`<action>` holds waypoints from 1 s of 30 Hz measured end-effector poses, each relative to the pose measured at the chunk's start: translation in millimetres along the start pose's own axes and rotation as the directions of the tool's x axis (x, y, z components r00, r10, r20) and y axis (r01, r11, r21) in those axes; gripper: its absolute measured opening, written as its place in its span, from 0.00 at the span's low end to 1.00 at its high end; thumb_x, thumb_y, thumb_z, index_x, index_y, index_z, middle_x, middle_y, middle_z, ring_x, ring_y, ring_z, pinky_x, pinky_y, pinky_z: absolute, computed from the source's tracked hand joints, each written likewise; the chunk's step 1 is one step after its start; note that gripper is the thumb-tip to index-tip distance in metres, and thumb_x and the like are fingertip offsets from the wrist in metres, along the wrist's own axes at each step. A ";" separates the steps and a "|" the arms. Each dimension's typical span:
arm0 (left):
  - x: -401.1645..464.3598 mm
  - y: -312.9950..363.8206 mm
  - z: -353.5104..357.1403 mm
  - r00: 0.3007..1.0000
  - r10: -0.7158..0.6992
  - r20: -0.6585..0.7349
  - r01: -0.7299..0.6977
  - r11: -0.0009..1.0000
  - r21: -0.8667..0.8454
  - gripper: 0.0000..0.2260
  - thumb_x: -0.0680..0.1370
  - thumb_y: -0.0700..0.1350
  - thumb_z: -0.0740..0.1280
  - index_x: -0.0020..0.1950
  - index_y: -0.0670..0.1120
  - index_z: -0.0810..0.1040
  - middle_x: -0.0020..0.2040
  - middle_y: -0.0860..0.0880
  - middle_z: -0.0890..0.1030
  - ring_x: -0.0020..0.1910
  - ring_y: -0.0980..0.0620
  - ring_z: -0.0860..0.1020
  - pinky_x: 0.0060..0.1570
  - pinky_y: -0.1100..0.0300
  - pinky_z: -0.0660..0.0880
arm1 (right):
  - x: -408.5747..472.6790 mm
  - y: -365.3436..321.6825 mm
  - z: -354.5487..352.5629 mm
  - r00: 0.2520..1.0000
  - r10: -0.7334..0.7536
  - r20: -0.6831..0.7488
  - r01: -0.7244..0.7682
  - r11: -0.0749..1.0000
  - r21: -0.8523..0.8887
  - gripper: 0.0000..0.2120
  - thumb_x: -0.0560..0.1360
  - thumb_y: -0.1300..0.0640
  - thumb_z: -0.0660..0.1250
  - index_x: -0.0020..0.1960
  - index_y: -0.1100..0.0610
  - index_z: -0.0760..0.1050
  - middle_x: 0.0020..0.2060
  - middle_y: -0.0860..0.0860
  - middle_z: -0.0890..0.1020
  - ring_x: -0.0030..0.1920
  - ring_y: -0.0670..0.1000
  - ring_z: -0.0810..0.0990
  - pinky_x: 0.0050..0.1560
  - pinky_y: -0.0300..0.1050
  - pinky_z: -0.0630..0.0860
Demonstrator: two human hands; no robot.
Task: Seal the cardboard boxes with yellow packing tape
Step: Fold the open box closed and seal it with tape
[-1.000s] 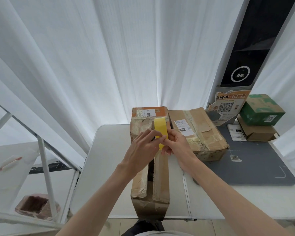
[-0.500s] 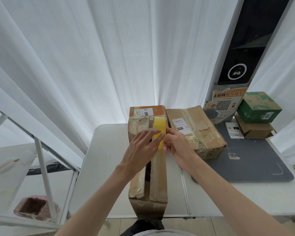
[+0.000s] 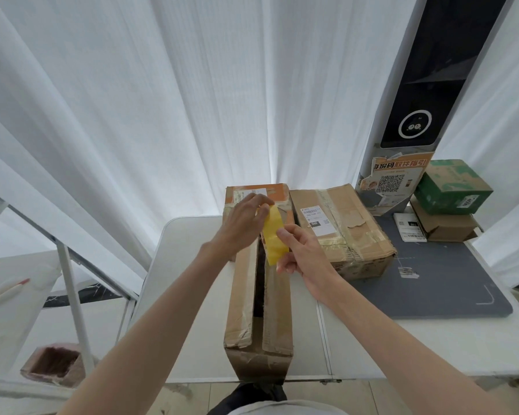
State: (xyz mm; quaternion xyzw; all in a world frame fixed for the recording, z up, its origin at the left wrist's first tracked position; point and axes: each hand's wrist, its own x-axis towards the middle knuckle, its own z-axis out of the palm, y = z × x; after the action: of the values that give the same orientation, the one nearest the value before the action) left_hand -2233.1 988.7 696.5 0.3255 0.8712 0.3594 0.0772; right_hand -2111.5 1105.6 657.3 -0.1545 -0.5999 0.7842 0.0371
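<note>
The long box [image 3: 258,310] on the tabletop [image 3: 189,265] has an open gap. Above it, the right hand [image 3: 300,250] pinches the yellow tape [image 3: 273,238] low, the left hand [image 3: 246,220] pinches it high. Next, press it down flat over the gap.

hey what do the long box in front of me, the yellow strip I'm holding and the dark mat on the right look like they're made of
Long box: brown corrugated cardboard by its look, matte, creased, with glossy old tape on the flaps.
Yellow strip: likely thin plastic packing tape, smooth and slightly translucent, curling between both hands.
Dark mat: grey, flat and matte with white corner marks; rubber or plastic, can't tell which.
</note>
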 end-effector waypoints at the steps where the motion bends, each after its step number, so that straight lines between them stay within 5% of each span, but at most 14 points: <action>1: 7.7 0.8 -4.6 0.996 -0.060 0.062 0.060 0.998 0.005 0.16 0.85 0.45 0.55 0.64 0.43 0.79 0.61 0.50 0.78 0.59 0.52 0.75 0.57 0.56 0.70 | -0.1 0.4 1.0 1.000 -0.006 0.010 0.006 1.000 -0.012 0.13 0.82 0.48 0.66 0.61 0.56 0.76 0.39 0.54 0.82 0.27 0.53 0.80 0.27 0.39 0.69; 4: 24.8 0.4 -15.4 0.959 -0.206 0.193 0.208 0.978 0.011 0.19 0.85 0.47 0.54 0.55 0.37 0.80 0.54 0.41 0.81 0.54 0.43 0.77 0.55 0.49 0.72 | -2.5 1.9 2.5 0.999 -0.026 0.044 0.028 0.999 -0.045 0.13 0.82 0.48 0.66 0.62 0.54 0.76 0.40 0.52 0.83 0.28 0.53 0.82 0.27 0.38 0.69; 9: 36.0 -2.1 -21.0 0.874 -0.347 0.340 0.360 0.933 0.026 0.24 0.85 0.57 0.53 0.53 0.39 0.78 0.48 0.40 0.78 0.46 0.44 0.77 0.60 0.47 0.75 | -3.8 4.0 6.6 0.995 -0.044 0.088 0.051 0.996 -0.073 0.12 0.82 0.50 0.66 0.63 0.53 0.76 0.41 0.50 0.85 0.30 0.54 0.83 0.28 0.39 0.70; 14: 39.0 -5.4 -11.5 0.950 -0.287 0.121 0.274 0.955 0.109 0.22 0.83 0.54 0.58 0.32 0.45 0.70 0.32 0.48 0.72 0.30 0.52 0.70 0.34 0.60 0.66 | -2.6 4.9 7.5 0.996 -0.042 0.083 0.048 0.996 -0.071 0.10 0.82 0.50 0.66 0.62 0.51 0.76 0.43 0.50 0.85 0.31 0.54 0.83 0.29 0.40 0.71; 21: 26.6 -6.2 -3.6 0.978 -0.084 -0.191 0.121 0.973 0.196 0.24 0.81 0.51 0.65 0.30 0.37 0.76 0.27 0.46 0.71 0.25 0.51 0.67 0.27 0.60 0.64 | -1.0 9.2 11.3 0.997 -0.044 0.058 0.048 0.997 -0.069 0.09 0.82 0.50 0.65 0.60 0.51 0.76 0.45 0.52 0.85 0.31 0.55 0.84 0.30 0.41 0.71; 27: 32.7 -10.5 -8.7 0.981 -0.192 -0.030 0.195 0.971 0.142 0.23 0.81 0.49 0.63 0.27 0.45 0.66 0.28 0.51 0.67 0.26 0.54 0.64 0.25 0.67 0.60 | -1.2 10.2 12.4 0.997 -0.039 0.064 0.044 0.997 -0.068 0.09 0.82 0.51 0.65 0.60 0.52 0.76 0.44 0.52 0.85 0.31 0.55 0.84 0.29 0.41 0.70; 30: 36.3 -12.2 -10.3 0.978 -0.198 -0.064 0.206 0.968 0.146 0.22 0.80 0.49 0.66 0.27 0.46 0.68 0.28 0.52 0.69 0.26 0.55 0.66 0.26 0.66 0.61 | -1.8 8.6 12.8 0.996 -0.041 0.074 0.046 0.996 -0.075 0.09 0.82 0.51 0.66 0.60 0.52 0.76 0.44 0.50 0.85 0.31 0.55 0.84 0.29 0.41 0.70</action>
State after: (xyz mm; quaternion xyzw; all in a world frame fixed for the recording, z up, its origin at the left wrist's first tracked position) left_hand -2271.3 998.9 699.3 0.2312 0.9263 0.2900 0.0671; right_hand -2112.4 1090.8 652.4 -0.1140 -0.6336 0.7648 0.0265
